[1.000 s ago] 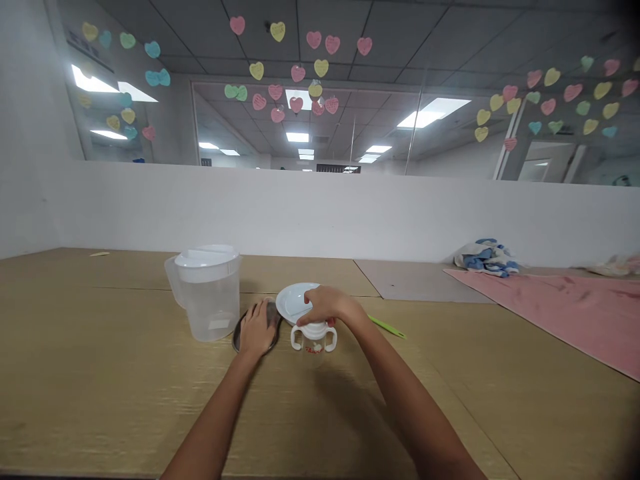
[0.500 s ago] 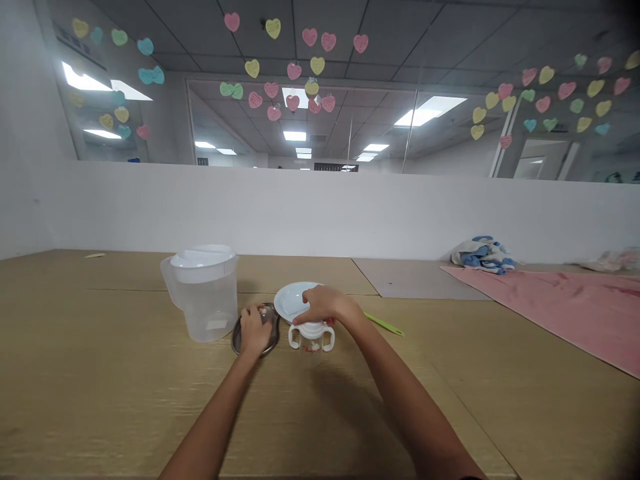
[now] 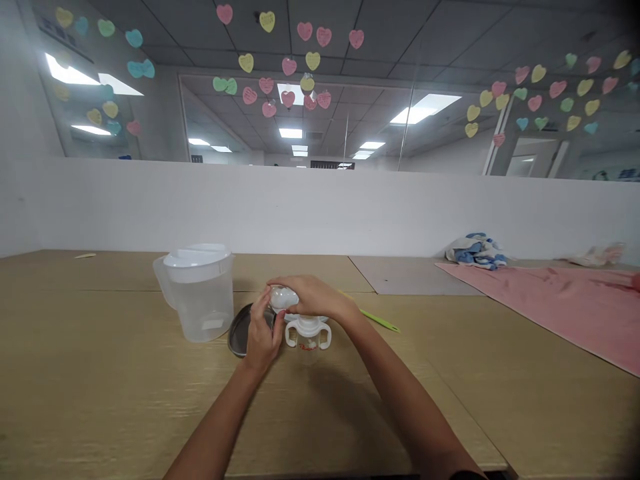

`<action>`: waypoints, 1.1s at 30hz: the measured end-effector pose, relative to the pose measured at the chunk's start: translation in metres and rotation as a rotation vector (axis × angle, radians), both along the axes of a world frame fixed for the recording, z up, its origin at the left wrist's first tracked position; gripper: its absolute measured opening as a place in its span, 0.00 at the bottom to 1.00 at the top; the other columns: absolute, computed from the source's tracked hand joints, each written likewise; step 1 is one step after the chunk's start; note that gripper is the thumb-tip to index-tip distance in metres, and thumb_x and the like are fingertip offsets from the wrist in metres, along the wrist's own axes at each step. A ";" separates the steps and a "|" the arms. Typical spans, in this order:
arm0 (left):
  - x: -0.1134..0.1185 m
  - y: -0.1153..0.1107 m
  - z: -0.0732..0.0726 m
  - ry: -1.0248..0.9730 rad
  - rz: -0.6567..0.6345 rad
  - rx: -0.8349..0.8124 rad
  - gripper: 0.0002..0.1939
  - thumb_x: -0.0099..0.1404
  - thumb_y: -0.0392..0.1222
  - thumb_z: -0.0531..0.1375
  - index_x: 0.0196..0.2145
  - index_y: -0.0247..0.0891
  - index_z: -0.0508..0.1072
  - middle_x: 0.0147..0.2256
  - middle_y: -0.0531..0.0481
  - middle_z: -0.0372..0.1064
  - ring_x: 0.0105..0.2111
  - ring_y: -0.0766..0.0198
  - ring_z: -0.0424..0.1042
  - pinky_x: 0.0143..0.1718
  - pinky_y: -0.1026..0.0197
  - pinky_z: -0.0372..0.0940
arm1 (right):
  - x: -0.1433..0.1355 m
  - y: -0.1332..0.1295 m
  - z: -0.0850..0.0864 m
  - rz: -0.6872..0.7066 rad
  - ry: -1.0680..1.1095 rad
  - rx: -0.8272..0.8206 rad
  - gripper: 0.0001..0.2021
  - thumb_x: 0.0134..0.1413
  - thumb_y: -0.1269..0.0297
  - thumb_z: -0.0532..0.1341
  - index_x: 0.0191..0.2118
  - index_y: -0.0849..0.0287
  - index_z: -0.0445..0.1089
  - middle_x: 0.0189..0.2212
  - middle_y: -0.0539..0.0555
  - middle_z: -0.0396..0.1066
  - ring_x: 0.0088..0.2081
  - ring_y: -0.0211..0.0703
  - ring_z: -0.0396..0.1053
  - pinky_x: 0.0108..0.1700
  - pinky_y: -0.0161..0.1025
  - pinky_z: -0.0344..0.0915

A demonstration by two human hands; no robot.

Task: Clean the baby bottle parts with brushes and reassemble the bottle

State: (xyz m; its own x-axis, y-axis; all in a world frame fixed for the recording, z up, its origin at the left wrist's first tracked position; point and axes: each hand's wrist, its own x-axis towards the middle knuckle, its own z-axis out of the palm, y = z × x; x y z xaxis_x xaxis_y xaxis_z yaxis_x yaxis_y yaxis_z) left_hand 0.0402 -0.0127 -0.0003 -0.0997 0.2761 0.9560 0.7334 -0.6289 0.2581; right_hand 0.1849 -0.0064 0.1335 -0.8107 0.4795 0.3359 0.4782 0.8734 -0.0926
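A clear, rounded plastic cap (image 3: 284, 298) is held up between my two hands. My left hand (image 3: 264, 337) has its fingers around the cap's left side. From above and the right, my right hand (image 3: 316, 297) curls over the same cap, its thumb below. Just under it stands a small clear baby bottle (image 3: 307, 341) with a white collar and two white handles, upright on the table. To the left, partly behind my left hand, lies a dark metal dish (image 3: 240, 332). A white plate behind the bottle is mostly hidden by my hands.
A translucent lidded pitcher (image 3: 205, 293) stands left of the metal dish. Right of my right wrist lies a green handle (image 3: 380, 321). Farther right are a pink cloth (image 3: 555, 300) and a crumpled blue-and-white cloth (image 3: 477, 252). A white wall (image 3: 300, 210) closes off the back.
My left hand has lifted the clear cap from the metal dish and moved right. My right hand has left the bottle's top and now grips the cap too. The view has shifted slightly.
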 end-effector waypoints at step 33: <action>0.027 -0.007 -0.006 0.223 -0.088 -0.310 0.17 0.57 0.54 0.58 0.37 0.38 0.70 0.32 0.48 0.69 0.38 0.57 0.65 0.41 0.55 0.58 | 0.018 0.011 0.010 -0.309 -0.411 -0.352 0.34 0.29 0.61 0.69 0.47 0.55 0.58 0.38 0.52 0.67 0.35 0.44 0.67 0.26 0.32 0.55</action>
State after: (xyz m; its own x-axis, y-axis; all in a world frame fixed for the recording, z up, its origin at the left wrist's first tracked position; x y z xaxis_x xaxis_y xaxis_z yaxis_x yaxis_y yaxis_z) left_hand 0.0673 -0.0199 -0.0068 0.1380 0.5538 0.8211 0.7400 -0.6087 0.2862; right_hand 0.2031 0.0051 0.1431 -0.6463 0.7377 -0.1952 0.7616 0.6396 -0.1041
